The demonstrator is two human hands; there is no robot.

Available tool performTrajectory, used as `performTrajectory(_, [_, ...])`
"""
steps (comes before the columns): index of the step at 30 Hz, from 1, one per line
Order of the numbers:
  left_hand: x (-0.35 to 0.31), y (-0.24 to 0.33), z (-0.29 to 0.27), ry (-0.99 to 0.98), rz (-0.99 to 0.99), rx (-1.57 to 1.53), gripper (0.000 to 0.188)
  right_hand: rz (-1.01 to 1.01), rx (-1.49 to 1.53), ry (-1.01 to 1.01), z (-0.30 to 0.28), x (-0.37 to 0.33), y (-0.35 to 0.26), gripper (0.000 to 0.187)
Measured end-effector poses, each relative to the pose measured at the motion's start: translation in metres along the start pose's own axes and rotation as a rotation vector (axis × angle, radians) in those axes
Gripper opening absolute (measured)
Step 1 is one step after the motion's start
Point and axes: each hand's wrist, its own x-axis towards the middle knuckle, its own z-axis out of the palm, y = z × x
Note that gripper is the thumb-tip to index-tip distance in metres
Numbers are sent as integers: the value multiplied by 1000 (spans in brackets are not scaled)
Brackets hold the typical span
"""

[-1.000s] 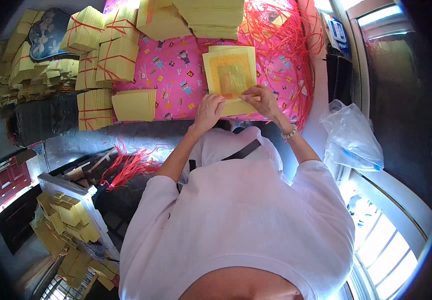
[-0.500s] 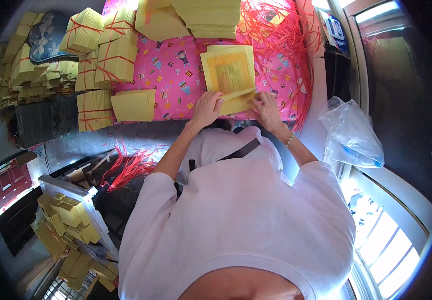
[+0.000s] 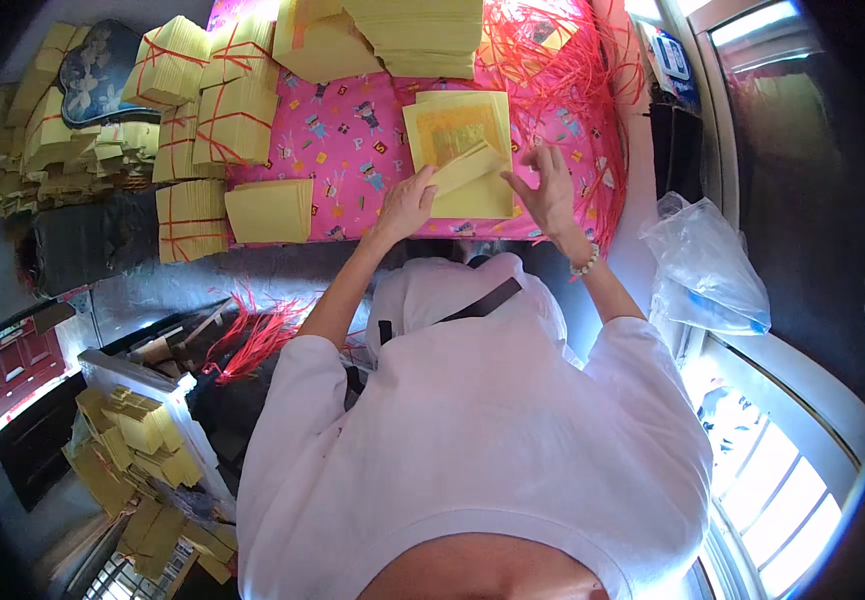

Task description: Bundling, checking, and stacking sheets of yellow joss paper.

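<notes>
A yellow paper sheet with an orange and gold square [image 3: 442,135] lies at the front of the table. Its near part is folded over into a slanted strip [image 3: 468,168]. My left hand [image 3: 407,205] pinches the strip's left end between thumb and fingers. To the right of the strip, my right hand [image 3: 550,192] is raised with thumb and fingers apart, holding nothing. More plain yellow paper [image 3: 477,203] lies under the folded sheet, between my hands.
Yellow paper bundles tied with red strips [image 3: 232,125] stand at the left. A loose stack [image 3: 270,212] lies nearer, and taller stacks [image 3: 417,35] stand behind. Red strips [image 3: 562,50] spread over the pink patterned cloth [image 3: 352,125]. A clear plastic bag [image 3: 707,265] hangs at right.
The folded strip has swung from nearly level to slanted, its right end farther from me. My right hand has let go of the paper and moved right, fingers opening.
</notes>
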Motion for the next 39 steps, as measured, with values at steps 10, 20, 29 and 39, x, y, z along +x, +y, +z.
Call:
performTrajectory(10, [6,-28,6,-41,-187,-154,39,-181,0,-485,7,-23,31,52])
performTrajectory(20, [1,-34,13,38,-172,-403,35,-186,-17,-497,8,-29,35,38])
performTrajectory(29, [-18,5,14,107,-55,-47,26,988,879,-405,33,13,21,40])
performTrajectory(39, [-21,26,-7,224,-70,-170,50,624,975,-332,70,-9,47,23])
